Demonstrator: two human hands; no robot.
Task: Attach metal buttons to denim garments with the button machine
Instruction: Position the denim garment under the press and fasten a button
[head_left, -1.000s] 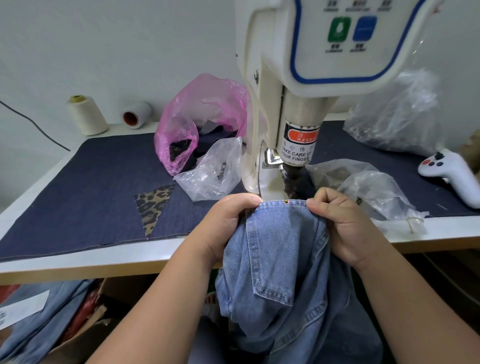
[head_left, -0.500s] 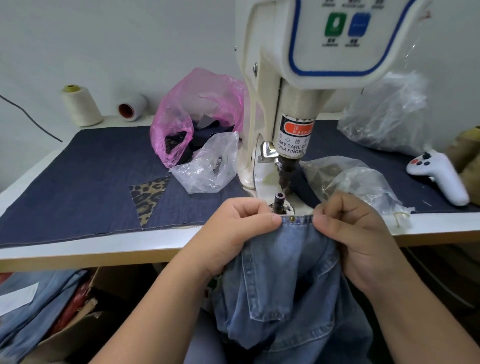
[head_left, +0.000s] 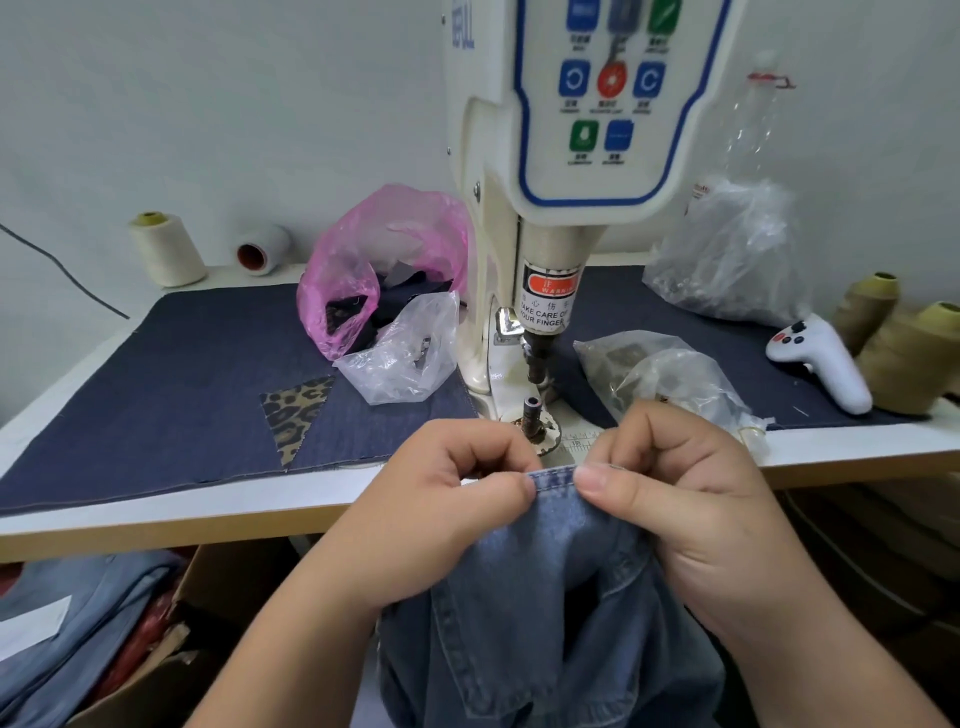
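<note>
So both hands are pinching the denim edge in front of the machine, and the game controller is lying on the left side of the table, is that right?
Not quite. In the head view the game controller lies on the right side of the table. Both hands, left and right, do pinch the denim edge in front of the machine.

Faded blue denim garment (head_left: 545, 597), soft and matt, with stitched seams. The button machine (head_left: 550, 156) is glossy cream plastic or enamel; its lower die (head_left: 533, 410) is dull metal. Dark matt denim cloth (head_left: 182, 395) covers the smooth white desk (head_left: 156, 514). Crinkly shiny plastic bags (head_left: 400, 358).
</note>
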